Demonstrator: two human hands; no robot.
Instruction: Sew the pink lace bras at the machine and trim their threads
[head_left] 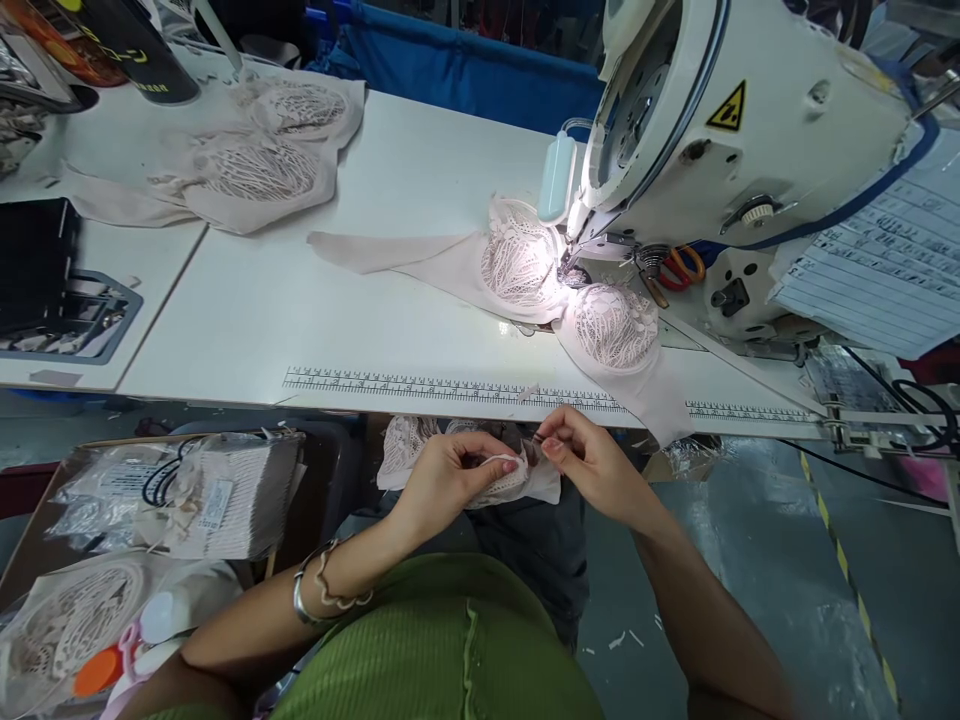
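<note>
Below the table's front edge, over my lap, my left hand (454, 470) pinches the edge of a pale pink lace bra (514, 487) between thumb and fingers. Close by on its right, my right hand (592, 462) has thumb and forefinger pressed together at the fabric. A small dark thing shows at those fingertips, too small to name. Part of the lace piece is covered by my fingers. Another pale lace bra (607, 325) lies on the table, its middle under the lit needle area of the sewing machine (675, 130).
More lace bras (262, 170) lie at the back left of the white table (247, 310). Orange-handled scissors (682, 268) rest beside the machine. A printed ruler (450, 387) runs along the front edge. At lower left stands a box (307, 490) with bagged parts (217, 500).
</note>
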